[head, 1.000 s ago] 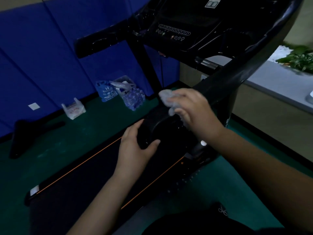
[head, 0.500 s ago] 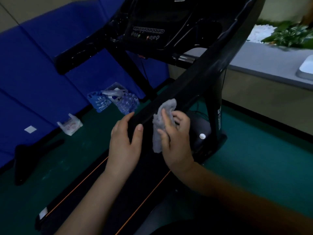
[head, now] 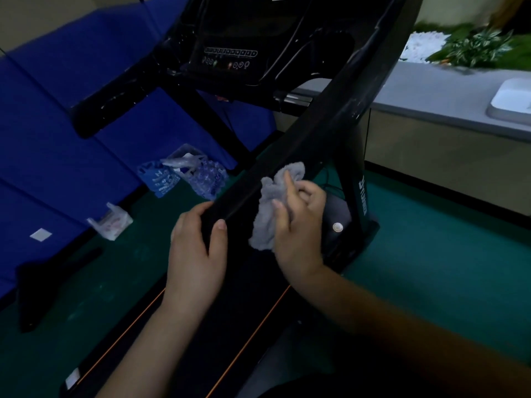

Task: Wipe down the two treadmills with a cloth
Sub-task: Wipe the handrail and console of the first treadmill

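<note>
Two hands on one black treadmill here. Closest in, the left hand is wrapped around the lower end of the slanted handrail, thumb on top. Just to its right, the right hand is clutching a crumpled grey cloth and pressing it against that same rail. The rail's long axis runs from the grip up and away to the right, toward the console. Below the hands the belt with orange edge lines runs back toward the viewer. Open green floor sits right of the grip; left of it, plastic bags lie by the blue wall mats.
</note>
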Action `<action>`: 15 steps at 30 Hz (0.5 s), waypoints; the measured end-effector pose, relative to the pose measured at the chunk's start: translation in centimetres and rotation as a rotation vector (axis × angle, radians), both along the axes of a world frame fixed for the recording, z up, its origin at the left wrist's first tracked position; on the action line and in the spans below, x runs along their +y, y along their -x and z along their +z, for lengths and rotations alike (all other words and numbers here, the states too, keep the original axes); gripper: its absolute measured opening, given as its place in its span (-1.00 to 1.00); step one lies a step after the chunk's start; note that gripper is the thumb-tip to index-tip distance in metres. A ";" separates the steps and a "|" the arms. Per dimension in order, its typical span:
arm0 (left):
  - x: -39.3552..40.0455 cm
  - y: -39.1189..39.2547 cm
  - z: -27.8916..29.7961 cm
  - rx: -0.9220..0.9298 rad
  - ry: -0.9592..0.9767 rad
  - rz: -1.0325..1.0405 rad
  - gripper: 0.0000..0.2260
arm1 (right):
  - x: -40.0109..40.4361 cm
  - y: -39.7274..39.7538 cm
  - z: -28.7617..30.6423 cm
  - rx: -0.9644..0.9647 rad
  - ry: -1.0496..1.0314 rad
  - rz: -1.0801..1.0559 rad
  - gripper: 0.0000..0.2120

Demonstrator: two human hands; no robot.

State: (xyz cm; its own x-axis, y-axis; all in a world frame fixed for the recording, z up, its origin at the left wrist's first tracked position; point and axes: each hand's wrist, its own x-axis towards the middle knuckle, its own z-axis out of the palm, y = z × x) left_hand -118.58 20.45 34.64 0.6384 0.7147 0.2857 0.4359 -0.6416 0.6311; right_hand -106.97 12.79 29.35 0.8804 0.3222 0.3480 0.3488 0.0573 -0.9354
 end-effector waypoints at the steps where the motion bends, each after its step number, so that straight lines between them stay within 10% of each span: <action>1: 0.1 0.1 0.0 0.011 0.000 -0.012 -0.59 | 0.1 -1.5 -0.1 -0.008 -0.004 -0.026 -0.54; 8: 0.1 0.6 -0.1 0.011 0.016 -0.038 -0.58 | 0.9 -3.6 -0.3 0.217 -0.018 -0.209 -0.64; 15: 0.2 0.9 0.0 0.006 0.053 -0.032 -0.65 | -0.4 -2.1 -0.6 0.043 -0.011 -0.069 -0.60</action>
State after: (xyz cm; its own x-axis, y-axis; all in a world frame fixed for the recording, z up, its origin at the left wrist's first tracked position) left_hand -119.52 20.65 34.64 0.6631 0.7077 0.2437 0.4193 -0.6210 0.6623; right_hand -104.87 12.34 28.75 0.9144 0.2568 0.3128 0.3119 0.0454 -0.9490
